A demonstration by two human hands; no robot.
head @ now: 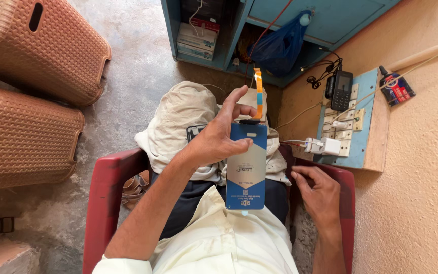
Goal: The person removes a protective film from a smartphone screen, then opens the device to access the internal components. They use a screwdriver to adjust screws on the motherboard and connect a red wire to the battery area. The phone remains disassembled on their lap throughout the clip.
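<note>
My left hand [219,134] holds up a flat blue and white card-backed phone screen part [246,167], gripped along its left edge with thumb and fingers. An orange flex ribbon [258,94] sticks up from the part's top, beside my raised index finger. My right hand [320,195] rests with loose fingers on the red chair's arm [348,182], holding nothing. A dark phone [196,132] lies on the pale cloth on my lap [178,116], partly hidden behind my left hand.
Two brown woven plastic stools [31,96] lie at the left on the concrete floor. A blue cabinet [259,30] with boxes and a blue bag [280,48] stands ahead. A switchboard [351,122] with a small black phone [340,90] and white charger [323,146] hangs on the right wall.
</note>
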